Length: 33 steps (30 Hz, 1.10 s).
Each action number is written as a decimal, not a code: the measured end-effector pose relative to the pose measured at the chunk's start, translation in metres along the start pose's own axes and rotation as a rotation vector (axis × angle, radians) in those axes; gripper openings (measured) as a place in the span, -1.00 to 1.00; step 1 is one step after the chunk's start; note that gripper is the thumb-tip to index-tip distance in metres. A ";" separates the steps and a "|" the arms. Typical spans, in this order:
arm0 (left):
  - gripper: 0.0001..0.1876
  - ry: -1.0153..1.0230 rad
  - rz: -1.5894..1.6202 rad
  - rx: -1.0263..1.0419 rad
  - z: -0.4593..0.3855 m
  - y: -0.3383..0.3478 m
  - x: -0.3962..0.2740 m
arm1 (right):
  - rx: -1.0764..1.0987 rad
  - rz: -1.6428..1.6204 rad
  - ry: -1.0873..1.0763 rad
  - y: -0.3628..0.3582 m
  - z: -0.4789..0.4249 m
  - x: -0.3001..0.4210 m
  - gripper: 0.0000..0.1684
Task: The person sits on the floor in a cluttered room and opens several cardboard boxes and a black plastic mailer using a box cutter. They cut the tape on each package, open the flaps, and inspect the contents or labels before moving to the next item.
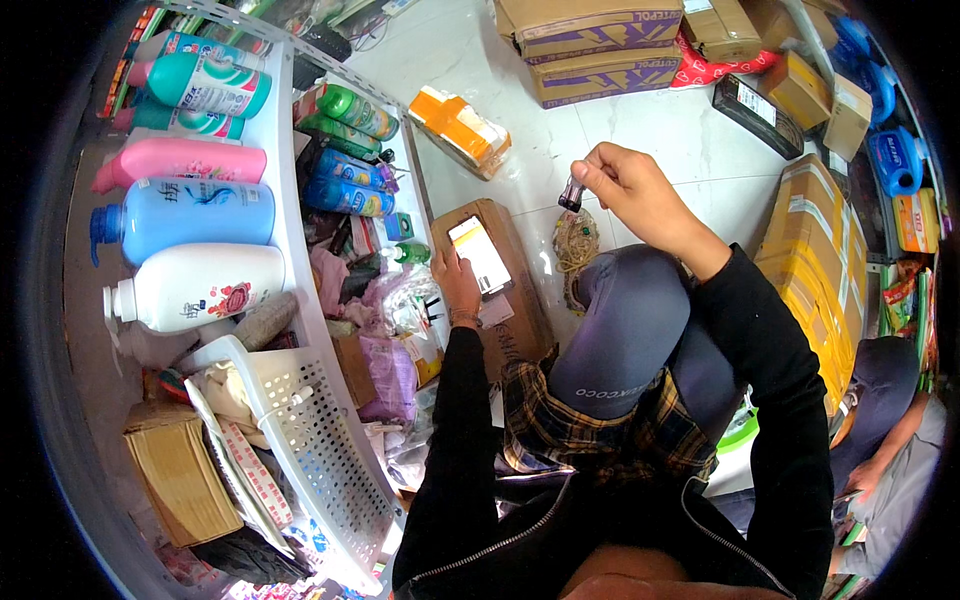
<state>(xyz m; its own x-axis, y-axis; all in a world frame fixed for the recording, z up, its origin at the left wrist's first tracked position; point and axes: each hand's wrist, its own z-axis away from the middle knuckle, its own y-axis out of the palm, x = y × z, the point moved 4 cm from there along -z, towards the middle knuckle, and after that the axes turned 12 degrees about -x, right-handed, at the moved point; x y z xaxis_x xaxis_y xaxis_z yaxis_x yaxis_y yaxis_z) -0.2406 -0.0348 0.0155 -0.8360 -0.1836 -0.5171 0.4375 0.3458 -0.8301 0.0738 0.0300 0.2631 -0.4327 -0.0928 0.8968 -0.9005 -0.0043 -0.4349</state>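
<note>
In my right hand (pixel 626 180), a small dark metallic piece (pixel 571 195) is pinched between thumb and fingers above the tiled floor; its exact kind is not clear. My left hand (pixel 456 285) holds a smartphone (pixel 480 253) by its left edge, with the thumb over the bright screen. Below the phone is a brown cardboard box (pixel 525 315) with a pale label (pixel 495 310). Beneath the pinched piece, a beige woven item with a cord (pixel 576 241) lies near my knee (pixel 622 322).
A white shelf unit (pixel 281 195) at left carries several bottles (pixel 206 221) and a perforated plastic basket (pixel 322 435). An orange-wrapped package (pixel 461 131) lies on the floor. Stacked cartons (pixel 600 45) and a yellow-taped carton (pixel 810 277) stand ahead and right. Another person (pixel 892 450) is at far right.
</note>
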 end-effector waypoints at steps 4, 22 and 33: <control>-0.57 0.116 0.030 -0.062 0.019 0.000 0.026 | 0.005 -0.020 -0.033 0.003 -0.001 0.005 -0.55; -0.54 -0.262 0.315 -0.048 0.066 -0.016 0.007 | 0.051 0.047 -0.005 0.002 -0.001 0.004 -0.56; -0.58 -0.194 0.275 -0.172 0.062 -0.030 -0.008 | 0.094 -0.008 0.002 0.009 -0.003 0.000 -0.56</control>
<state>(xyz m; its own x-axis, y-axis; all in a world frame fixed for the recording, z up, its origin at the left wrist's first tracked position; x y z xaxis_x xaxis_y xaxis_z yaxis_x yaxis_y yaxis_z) -0.2262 -0.1008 0.0319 -0.6096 -0.2272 -0.7594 0.5610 0.5532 -0.6158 0.0659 0.0331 0.2595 -0.4257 -0.0902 0.9004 -0.8958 -0.0987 -0.4334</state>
